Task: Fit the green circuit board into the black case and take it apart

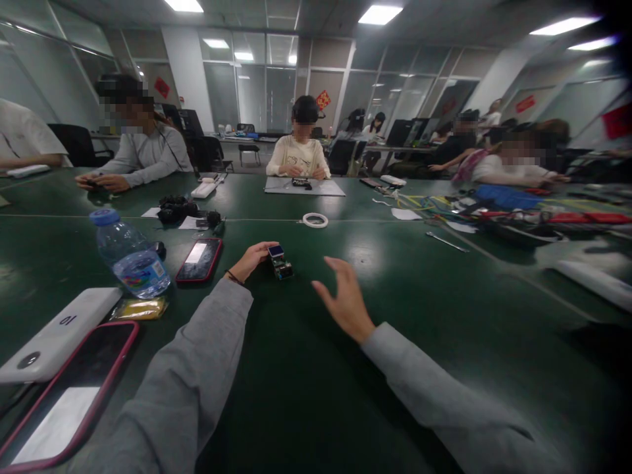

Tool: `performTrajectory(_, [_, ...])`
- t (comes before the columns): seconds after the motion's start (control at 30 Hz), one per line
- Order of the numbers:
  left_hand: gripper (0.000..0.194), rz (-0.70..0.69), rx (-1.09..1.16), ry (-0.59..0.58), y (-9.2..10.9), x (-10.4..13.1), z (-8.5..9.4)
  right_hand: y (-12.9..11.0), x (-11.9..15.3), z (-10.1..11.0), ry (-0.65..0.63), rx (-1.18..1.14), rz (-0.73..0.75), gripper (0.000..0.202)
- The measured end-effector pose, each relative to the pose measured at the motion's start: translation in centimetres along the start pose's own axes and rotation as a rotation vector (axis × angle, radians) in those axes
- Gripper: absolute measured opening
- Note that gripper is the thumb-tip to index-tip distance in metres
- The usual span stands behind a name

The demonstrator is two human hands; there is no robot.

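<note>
My left hand (251, 261) grips a small electronic module (282, 268) by its upper left side, just above the green table (306, 368). A small dark screen (275, 251) shows at its top, with circuit parts lower down. How my left fingers wrap behind it is partly hidden. To the right, apart from the module, my right hand (345, 299) hovers over the table with thumb and fingers spread and nothing in them. Left of my left hand lies a phone in a red case (199, 260).
On the left stand a water bottle (131, 257), a yellow packet (139, 309), a white power bank (59, 332) and a larger phone (74, 395). A white tape roll (315, 220) lies ahead. Cables (434, 204) and tweezers (447, 241) are at right. Several people sit around.
</note>
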State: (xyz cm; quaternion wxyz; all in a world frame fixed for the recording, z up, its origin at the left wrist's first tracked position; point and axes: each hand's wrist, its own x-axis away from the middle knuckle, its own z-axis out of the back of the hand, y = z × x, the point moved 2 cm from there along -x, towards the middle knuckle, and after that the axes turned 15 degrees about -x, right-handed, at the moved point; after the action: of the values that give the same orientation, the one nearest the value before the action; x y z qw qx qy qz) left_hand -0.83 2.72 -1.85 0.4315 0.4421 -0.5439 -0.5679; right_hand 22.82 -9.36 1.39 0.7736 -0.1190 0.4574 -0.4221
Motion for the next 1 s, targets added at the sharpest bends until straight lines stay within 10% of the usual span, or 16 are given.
performTrajectory(0.23, [0.034, -0.032, -0.057, -0.002, -1.5, -1.2, 0.6, -1.6, -3.8, -9.1, -0.078, 0.083, 0.000, 0.057])
performTrajectory(0.43, [0.036, -0.067, -0.055, -0.023, -0.6, -0.7, 0.5, 1.9, -4.8, -8.7, 0.052, -0.424, -0.258, 0.041])
performTrajectory(0.7, [0.045, -0.094, 0.103, -0.097, 0.4, 0.4, 0.1, 2.5, -6.6, -8.1, 0.067, -1.886, -1.024, 0.028])
performTrajectory(1.0, [0.038, -0.011, 0.134, -0.157, 0.5, 1.4, -1.4, 2.0, -5.6, -8.7, -0.232, -1.749, -0.986, 0.038])
